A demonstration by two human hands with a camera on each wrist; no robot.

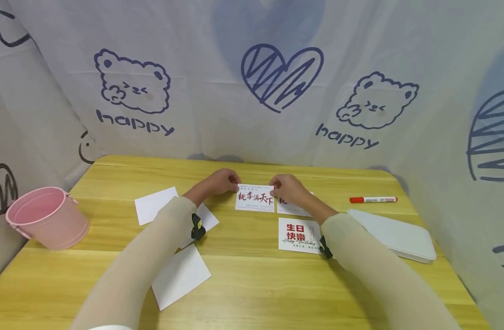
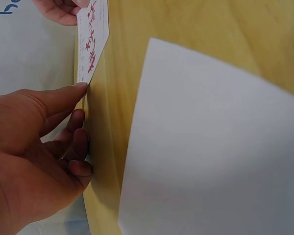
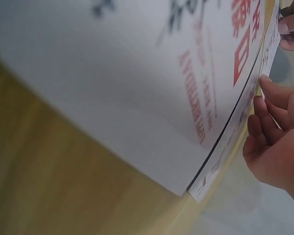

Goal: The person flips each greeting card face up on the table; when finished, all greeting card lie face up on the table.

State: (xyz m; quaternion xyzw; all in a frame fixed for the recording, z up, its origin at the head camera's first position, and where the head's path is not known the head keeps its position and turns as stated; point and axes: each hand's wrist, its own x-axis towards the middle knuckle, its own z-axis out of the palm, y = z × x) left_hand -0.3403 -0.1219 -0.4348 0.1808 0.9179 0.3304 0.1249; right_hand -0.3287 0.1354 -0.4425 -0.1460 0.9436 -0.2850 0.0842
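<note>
A white card with red Chinese characters [image 1: 254,198] lies at the middle of the wooden table [image 1: 252,284]. My left hand [image 1: 221,180] pinches its upper left corner and my right hand [image 1: 286,187] pinches its upper right corner. In the left wrist view the left thumb touches the card's edge [image 2: 91,41]. A second, similar card [image 1: 292,206] lies partly under my right hand. A red-lettered birthday card [image 1: 299,235] lies in front of it; the right wrist view shows this birthday card [image 3: 137,78] close up.
Blank white cards lie at the left: one [image 1: 155,204] behind my left forearm, one [image 1: 180,275] nearer me. A pink bucket [image 1: 46,217] stands at the left edge. A red marker [image 1: 373,200] and a white tray [image 1: 394,234] are at the right. Printed fabric hangs behind.
</note>
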